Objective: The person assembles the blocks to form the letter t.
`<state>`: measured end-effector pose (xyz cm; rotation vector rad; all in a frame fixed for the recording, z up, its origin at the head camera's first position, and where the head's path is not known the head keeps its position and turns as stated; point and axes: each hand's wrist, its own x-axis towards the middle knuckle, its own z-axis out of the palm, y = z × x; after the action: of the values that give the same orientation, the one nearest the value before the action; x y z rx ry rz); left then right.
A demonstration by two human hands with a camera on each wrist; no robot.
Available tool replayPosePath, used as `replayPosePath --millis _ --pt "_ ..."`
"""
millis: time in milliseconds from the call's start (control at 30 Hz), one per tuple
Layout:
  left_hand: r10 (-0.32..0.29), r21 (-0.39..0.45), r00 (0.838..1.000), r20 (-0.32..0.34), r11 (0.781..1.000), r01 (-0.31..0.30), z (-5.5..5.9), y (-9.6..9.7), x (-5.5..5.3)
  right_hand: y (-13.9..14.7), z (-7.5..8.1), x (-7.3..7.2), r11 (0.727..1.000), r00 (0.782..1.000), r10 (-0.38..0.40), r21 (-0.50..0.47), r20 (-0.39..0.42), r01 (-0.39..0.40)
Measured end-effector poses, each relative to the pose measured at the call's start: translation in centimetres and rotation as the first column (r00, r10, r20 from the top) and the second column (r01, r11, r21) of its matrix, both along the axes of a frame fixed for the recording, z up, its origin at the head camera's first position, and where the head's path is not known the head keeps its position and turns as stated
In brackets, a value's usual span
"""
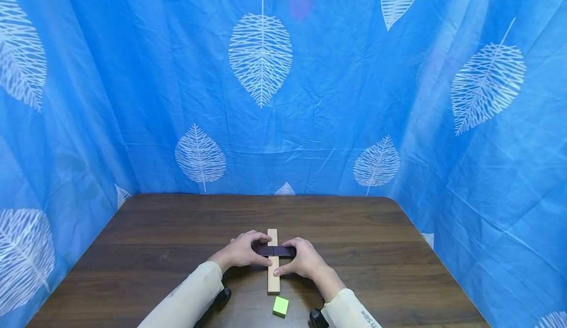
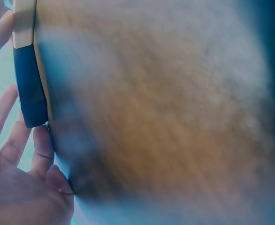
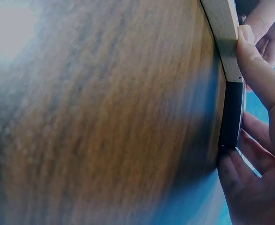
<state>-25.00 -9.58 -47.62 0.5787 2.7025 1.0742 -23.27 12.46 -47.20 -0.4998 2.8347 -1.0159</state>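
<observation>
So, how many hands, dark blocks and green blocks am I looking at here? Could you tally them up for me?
Hands: 2 (left hand, right hand)
Dark blocks: 2 (left dark block, right dark block)
Green blocks: 1 (green block)
Total: 5

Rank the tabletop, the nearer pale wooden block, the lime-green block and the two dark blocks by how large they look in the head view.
1. Wood-grain tabletop
2. Nearer pale wooden block
3. Lime-green block, left dark block, right dark block: too alike to rank, the green one being nearer the camera.
</observation>
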Motion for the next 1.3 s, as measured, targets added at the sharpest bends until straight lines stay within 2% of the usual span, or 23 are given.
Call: replayPosePath --millis 367,767,1033,1300 --pt "-0.002 -0.009 1.000 0.020 1.000 0.002 -0.1 0.2 -0.2 0.1 0.1 0.1 1.000 1.000 0.007 0.015 0.000 -0.007" --pt "0.011 -0.020 1.000 0.028 1.000 -0.011 -0.2 0.2 -0.2 0.5 0.8 0.5 0.998 0.998 0.050 0.025 -0.027 -0.050" --pt "0.007 -0.024 0.999 0.042 1.000 -0.006 0.2 0.5 -0.1 1.9 2.2 1.2 0.999 1.000 0.019 -0.042 -0.013 -0.019" --pt "0.014 -0.039 0.999 0.047 0.999 -0.012 0.2 0.2 0.0 3.6 3.6 3.1 0.992 0.998 0.062 -0.108 -0.003 -0.062"
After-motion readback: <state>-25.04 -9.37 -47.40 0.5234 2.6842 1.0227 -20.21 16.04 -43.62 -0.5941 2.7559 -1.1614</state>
